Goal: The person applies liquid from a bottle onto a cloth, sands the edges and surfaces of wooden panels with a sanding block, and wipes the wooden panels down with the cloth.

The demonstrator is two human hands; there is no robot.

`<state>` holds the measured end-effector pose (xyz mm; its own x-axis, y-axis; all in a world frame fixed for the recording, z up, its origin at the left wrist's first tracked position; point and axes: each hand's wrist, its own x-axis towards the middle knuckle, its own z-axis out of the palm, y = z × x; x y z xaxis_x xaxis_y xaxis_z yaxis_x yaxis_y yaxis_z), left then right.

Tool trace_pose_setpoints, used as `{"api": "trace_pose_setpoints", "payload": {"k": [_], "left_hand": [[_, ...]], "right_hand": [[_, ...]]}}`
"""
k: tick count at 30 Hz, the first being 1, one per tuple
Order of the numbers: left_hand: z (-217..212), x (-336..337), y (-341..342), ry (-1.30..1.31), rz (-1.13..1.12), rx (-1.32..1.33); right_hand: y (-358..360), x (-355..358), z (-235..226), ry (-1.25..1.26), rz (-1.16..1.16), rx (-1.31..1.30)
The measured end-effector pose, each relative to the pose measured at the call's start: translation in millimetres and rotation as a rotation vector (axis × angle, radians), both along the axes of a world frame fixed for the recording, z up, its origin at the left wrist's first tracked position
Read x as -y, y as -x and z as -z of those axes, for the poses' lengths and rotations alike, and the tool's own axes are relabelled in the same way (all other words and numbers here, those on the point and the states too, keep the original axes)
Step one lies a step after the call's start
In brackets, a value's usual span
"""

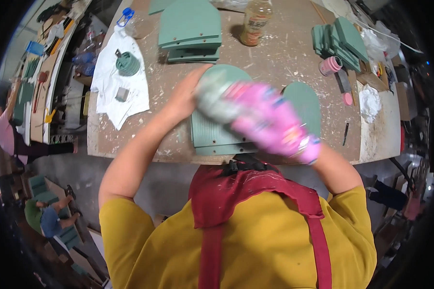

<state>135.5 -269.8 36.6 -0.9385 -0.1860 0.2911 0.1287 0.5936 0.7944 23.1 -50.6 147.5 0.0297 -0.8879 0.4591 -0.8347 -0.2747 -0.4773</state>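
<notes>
A stack of green boards (217, 135) with rounded tops, grooved faces and small dark holes lies at the table's near edge in front of me. My left hand (188, 94) is bare and grips the top board by its left edge, its fingers partly hidden. Over the board sweeps my right hand (217, 98), smeared by motion. It wears a glove with a grey-green palm and a pink patterned sleeve (270, 118); whether it holds anything is not visible. Another round-topped green board (304, 103) lies just right of the stack, partly behind the sleeve.
More green boards (190, 24) are piled at the far middle, beside a bottle of yellowish liquid (255, 21). On a white cloth (113, 96) at left stands a green-smeared jar (128, 63). At right are stacked boards (342, 43) and a pink jar (330, 66). Other people work farther off.
</notes>
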Motion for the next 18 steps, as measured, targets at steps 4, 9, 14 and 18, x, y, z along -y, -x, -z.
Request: {"api": "trace_pose_setpoints", "payload": {"k": [4, 9, 14, 18], "left_hand": [[-12, -2, 6, -0.140, 0.002, 0.192], [-4, -4, 4, -0.126, -0.032, 0.149], [-7, -2, 2, -0.216, -0.029, 0.180], [-56, -32, -8, 0.378, -0.140, -0.126]], "right_hand": [[-27, 21, 45, -0.064, 0.066, -0.114], [3, 32, 41, -0.155, 0.307, -0.240], [-31, 27, 43, -0.134, 0.080, -0.124], [65, 21, 20, -0.125, 0.487, 0.174]]}}
